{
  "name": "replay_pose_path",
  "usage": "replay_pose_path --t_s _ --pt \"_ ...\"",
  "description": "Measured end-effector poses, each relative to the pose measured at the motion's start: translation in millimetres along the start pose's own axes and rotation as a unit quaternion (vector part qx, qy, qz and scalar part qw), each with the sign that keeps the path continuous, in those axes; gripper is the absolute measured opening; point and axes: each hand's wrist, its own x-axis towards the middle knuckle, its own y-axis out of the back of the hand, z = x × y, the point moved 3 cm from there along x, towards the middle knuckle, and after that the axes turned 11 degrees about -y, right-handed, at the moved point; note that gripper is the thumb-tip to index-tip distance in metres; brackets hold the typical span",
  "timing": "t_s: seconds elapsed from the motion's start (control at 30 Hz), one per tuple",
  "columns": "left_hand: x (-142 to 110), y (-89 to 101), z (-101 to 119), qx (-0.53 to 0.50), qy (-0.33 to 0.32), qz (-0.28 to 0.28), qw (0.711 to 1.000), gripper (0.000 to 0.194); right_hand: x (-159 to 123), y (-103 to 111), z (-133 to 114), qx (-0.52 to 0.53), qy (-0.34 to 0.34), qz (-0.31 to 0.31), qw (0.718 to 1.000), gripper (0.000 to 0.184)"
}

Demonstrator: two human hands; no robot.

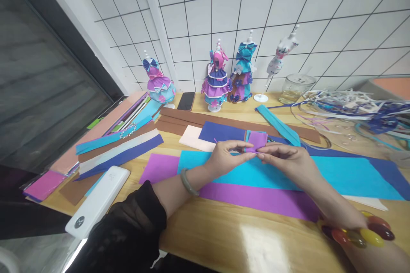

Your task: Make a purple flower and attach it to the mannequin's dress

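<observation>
Between my two hands is a small purple piece of fabric or paper [257, 140], with a blue edge showing behind it. My left hand [229, 155] pinches its lower left corner between thumb and fingers. The thumb and fingertips of my right hand [285, 158] close on its lower right edge. Both hands are above a wide turquoise strip [339, 175], which overlaps a purple strip [256, 198]. Just behind the hands lie a dark blue piece [221, 131] and a pale pink piece [194, 135].
Dressed mini mannequins [218, 76] and a bare one [282, 53] stand along the tiled wall, near a phone [186, 101] and a glass jar [296, 87]. Tangled ribbons [368, 111] lie right. Coloured strips [118, 153] and a white power bank-like device [99, 200] are left.
</observation>
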Motion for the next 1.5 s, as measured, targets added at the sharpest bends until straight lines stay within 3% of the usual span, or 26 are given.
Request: replay_pose_path --t_s 0.23,0.6,1.07,1.5 --pt "3 1.4 -6 -0.105 0.053 0.061 0.991 0.035 -2 -5 1 -0.069 0.084 -0.026 0.994 0.019" --pt "6 -1.4 -12 -0.182 0.108 0.083 0.974 0.04 -4 -9 -4 -0.161 0.207 -0.032 0.965 0.013" --pt "4 0.7 -18 -0.135 0.105 0.068 0.983 0.031 -4 -11 -1 -0.175 0.213 -0.043 0.96 0.015" --pt "6 0.6 -18 -0.162 0.104 0.097 0.976 0.028 -7 -13 -5 -0.159 0.197 -0.032 0.967 0.016"
